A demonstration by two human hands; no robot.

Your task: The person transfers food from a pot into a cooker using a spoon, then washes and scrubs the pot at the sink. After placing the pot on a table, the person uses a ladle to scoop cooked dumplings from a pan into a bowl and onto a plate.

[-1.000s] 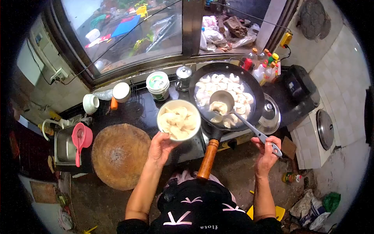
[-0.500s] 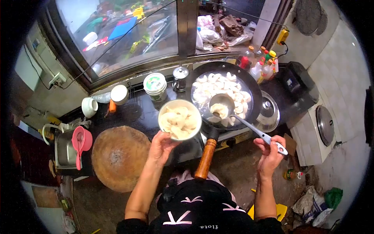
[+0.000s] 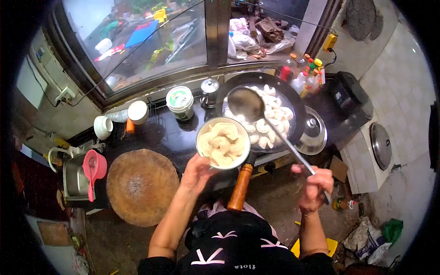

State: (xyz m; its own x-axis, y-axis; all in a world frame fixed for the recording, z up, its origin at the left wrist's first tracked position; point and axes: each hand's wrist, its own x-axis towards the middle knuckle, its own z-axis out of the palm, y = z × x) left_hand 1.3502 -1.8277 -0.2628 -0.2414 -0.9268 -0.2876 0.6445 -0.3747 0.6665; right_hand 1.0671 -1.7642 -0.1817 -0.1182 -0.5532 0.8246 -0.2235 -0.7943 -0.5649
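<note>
My left hand (image 3: 198, 174) grips the lower rim of a white bowl (image 3: 201, 156) filled with pale dumplings (image 3: 223, 143). My right hand (image 3: 316, 183) is closed round the long handle of a ladle (image 3: 293, 149). The ladle's dark round head lies over the left part of a wok (image 3: 297, 98). No dumpling shows in it. Inside the wok, many white dumplings (image 3: 275, 110) sit in liquid. The bowl is held just in front of the wok, above its wooden handle (image 3: 240, 188), and hides part of the wok's near left rim.
A round wooden chopping board (image 3: 142, 188) lies left on the counter. Beyond it is a sink (image 3: 75, 183) with a pink dipper (image 3: 95, 164). A white tub (image 3: 179, 103) and a metal pot (image 3: 209, 89) stand behind the bowl. Bottles (image 3: 305, 78) and a glass lid (image 3: 314, 133) are right of the wok.
The ladle has moved left and away from me across the wok, and the dumpling seen in its head no longer shows there. The bowl has shifted slightly right.
</note>
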